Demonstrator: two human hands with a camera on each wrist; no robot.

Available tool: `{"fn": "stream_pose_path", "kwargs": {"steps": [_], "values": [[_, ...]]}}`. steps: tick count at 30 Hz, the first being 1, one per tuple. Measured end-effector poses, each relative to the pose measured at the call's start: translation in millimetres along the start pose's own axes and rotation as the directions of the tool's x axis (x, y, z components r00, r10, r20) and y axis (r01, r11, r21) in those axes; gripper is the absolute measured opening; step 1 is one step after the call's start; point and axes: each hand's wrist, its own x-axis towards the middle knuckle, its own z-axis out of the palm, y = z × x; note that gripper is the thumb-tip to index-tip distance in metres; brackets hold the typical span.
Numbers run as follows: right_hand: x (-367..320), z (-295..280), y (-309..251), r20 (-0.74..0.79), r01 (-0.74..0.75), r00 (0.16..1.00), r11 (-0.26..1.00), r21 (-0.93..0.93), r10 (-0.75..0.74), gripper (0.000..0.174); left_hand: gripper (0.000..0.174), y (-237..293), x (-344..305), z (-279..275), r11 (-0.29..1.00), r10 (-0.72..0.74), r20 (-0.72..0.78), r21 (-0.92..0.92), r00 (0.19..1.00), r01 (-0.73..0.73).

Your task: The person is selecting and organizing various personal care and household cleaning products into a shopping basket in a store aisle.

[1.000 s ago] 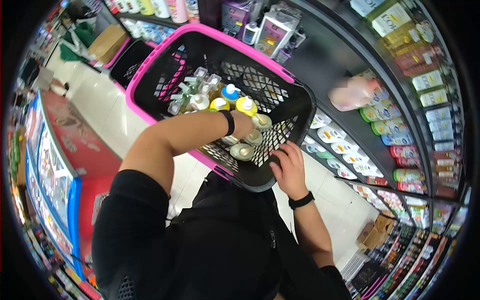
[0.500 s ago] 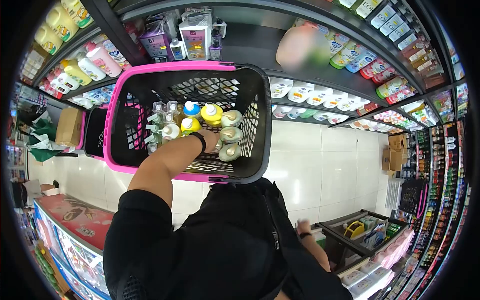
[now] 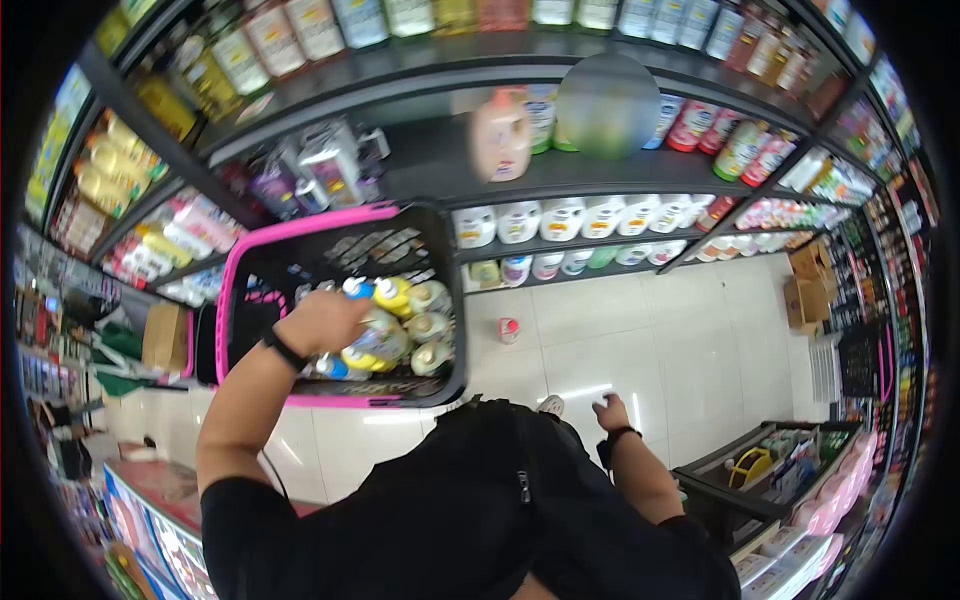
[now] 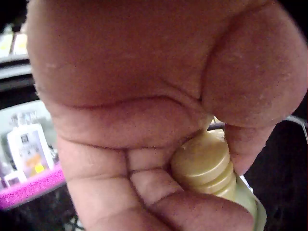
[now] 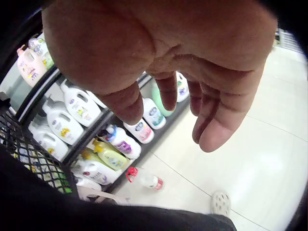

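In the head view, a black basket with a pink rim (image 3: 300, 228) holds several bottles, among them a yellow bottle (image 3: 393, 295) and pale bottles (image 3: 428, 327) along its right side. My left hand (image 3: 322, 322) is over the basket, at a pale, clear-looking bottle (image 3: 385, 337). From the left wrist, my left hand (image 4: 120, 120) grips a cream ribbed cap (image 4: 202, 159) between curled fingers and thumb; most of that bottle is hidden. My right hand (image 3: 610, 412) hangs away from the basket. Up close, my right hand (image 5: 163, 57) has loosely bent fingers and holds nothing.
Shelves of bottles run behind the basket, with a pink bottle (image 3: 502, 135) on one. A clear bottle with a red cap (image 3: 509, 330) is on the floor. Boxes (image 3: 808, 290) stand far right, a dark display rack (image 3: 715, 485) lower right, a cardboard box (image 3: 165, 338) left.
My left hand has moved from the right-side bottles toward the basket's left, with a bottle at its fingers. My right hand has left the basket's corner. The view has turned.
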Motion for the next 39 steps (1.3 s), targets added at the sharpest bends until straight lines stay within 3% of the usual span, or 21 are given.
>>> {"fn": "stream_pose_path", "kwargs": {"steps": [4,6,9,11,12,13,16,17,19,20,22,25,26,28,31,33,37,39], "values": [[50.0,-54.3,-41.7,-0.122,0.266,0.959,0.961,0.076,-0.255,0.052,0.020,55.0,-27.2,-87.7,0.996,-0.050,-0.302,0.051,0.952,0.068],[67.9,-77.9,-59.5,-0.156,0.396,0.915,0.901,0.179,-0.371,0.049,0.020,94.3,-36.5,-129.8,0.988,-0.114,-0.381,0.052,0.918,0.145],[76.9,-123.1,-106.8,-0.100,0.457,0.880,0.773,0.440,-0.463,0.044,0.023,159.6,-42.9,-174.1,0.983,-0.133,-0.542,0.037,0.830,0.182],[57.1,-172.0,-153.8,-0.079,0.555,0.786,0.645,0.526,-0.613,0.057,0.026,190.9,-38.9,-185.4,0.994,-0.057,-0.665,0.030,0.745,0.103],[45.3,-196.6,-177.5,-0.107,0.626,0.707,0.548,0.555,-0.699,0.062,0.027,199.9,-33.2,-188.6,0.999,-0.039,-0.677,-0.017,0.735,0.037],[21.1,-228.6,-204.6,-0.075,0.638,0.679,0.537,0.552,-0.730,0.062,0.026,215.4,-24.2,-194.7,1.000,-0.012,-0.684,-0.011,0.729,0.007],[-15.4,-285.1,-247.9,-0.126,0.928,0.318,0.281,0.247,-0.940,0.083,0.023,251.7,33.3,-202.5,0.970,0.232,-0.655,0.104,0.719,-0.218],[-22.4,-296.7,-250.7,-0.087,0.928,0.299,0.269,0.259,-0.950,0.087,0.023,260.7,62.9,-198.6,0.943,0.277,-0.592,0.015,0.757,-0.334],[-32.0,-302.0,-249.1,-0.012,0.920,0.263,0.247,0.306,-0.965,0.096,0.023,289.7,115.8,-201.3,0.856,0.462,-0.481,0.024,0.745,-0.516],[-31.2,-303.5,-239.6,0.018,0.861,0.348,0.327,0.390,-0.937,0.098,0.023,301.7,141.3,-199.4,0.828,0.512,-0.424,0.014,0.747,-0.560],[-26.6,-313.8,-208.1,0.092,0.700,0.503,0.467,0.541,-0.860,0.102,0.022,319.3,194.4,-185.8,0.721,0.618,-0.440,-0.013,0.651,-0.693],[-8.2,-321.5,-161.3,-0.086,0.663,0.695,0.591,0.459,-0.714,0.104,0.022,351.4,260.6,-188.0,0.621,0.705,-0.429,-0.012,0.565,-0.784],[-3.7,-324.4,-152.3,-0.148,0.656,0.725,0.610,0.444,-0.673,0.103,0.023,360.7,284.0,-190.7,0.597,0.725,-0.424,-0.005,0.543,-0.802],[11.0,-332.0,-142.5,-0.275,0.644,0.762,0.644,0.414,-0.586,0.100,0.023,378.8,325.3,-195.8,0.546,0.751,-0.444,0.002,0.489,-0.837],[49.3,-348.7,-148.4,-0.431,0.653,0.754,0.641,0.403,-0.496,0.095,0.024,392.6,382.0,-208.1,0.480,0.759,-0.510,0.017,0.405,-0.877],[74.9,-371.0,-161.3,-0.450,0.637,0.764,0.649,0.415,-0.462,0.088,0.025,390.7,415.8,-218.6,0.454,0.747,-0.549,0.009,0.375,-0.891],[137.6,-402.7,-167.9,-0.379,0.568,0.822,0.663,0.487,-0.425,0.085,0.030,374.2,471.9,-238.8,0.476,0.661,-0.565,-0.191,0.493,-0.858],[170.1,-412.8,-170.8,-0.368,0.567,0.824,0.632,0.529,-0.431,0.086,0.042,359.9,500.2,-237.3,0.436,0.606,-0.576,-0.337,0.549,-0.834]]}}
